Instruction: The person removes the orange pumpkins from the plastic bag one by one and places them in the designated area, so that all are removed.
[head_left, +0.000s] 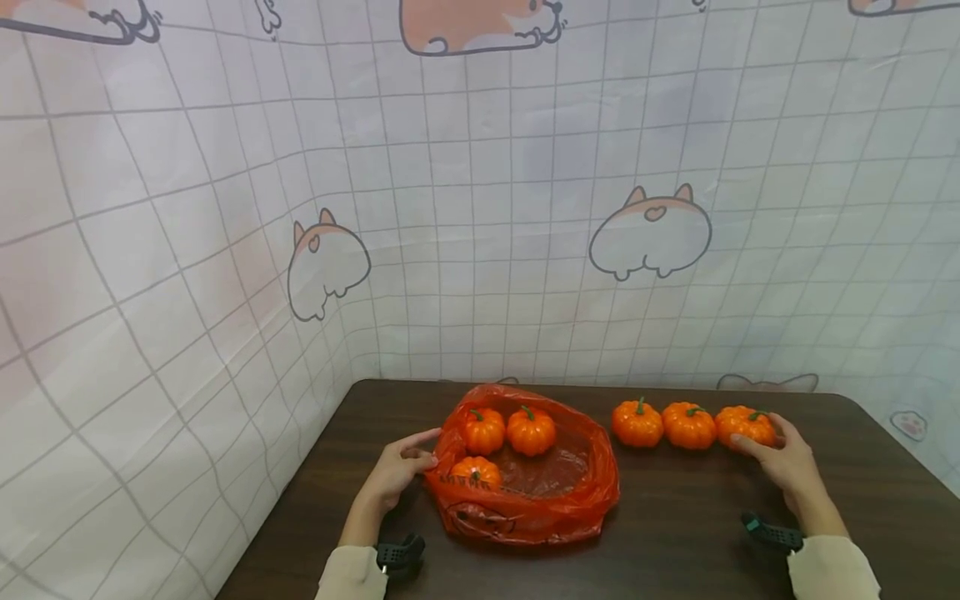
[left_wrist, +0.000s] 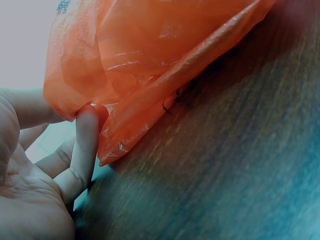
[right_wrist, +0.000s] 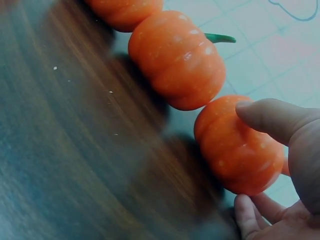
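Note:
An open red plastic bag sits on the table with three small orange pumpkins inside, one of them at the back. At the bag's left side, my left hand pinches its edge between thumb and fingers. In the left wrist view, the red film bunches at the fingertips. To the right of the bag, three more pumpkins stand in a row. My right hand grips the rightmost pumpkin, thumb on its near side. The right wrist view shows that pumpkin against the table, fingers partly hidden behind it.
The middle pumpkin and the left pumpkin of the row stand close beside the held one. All rest on a dark wooden table. A white grid-patterned curtain with dog drawings hangs behind and along the left.

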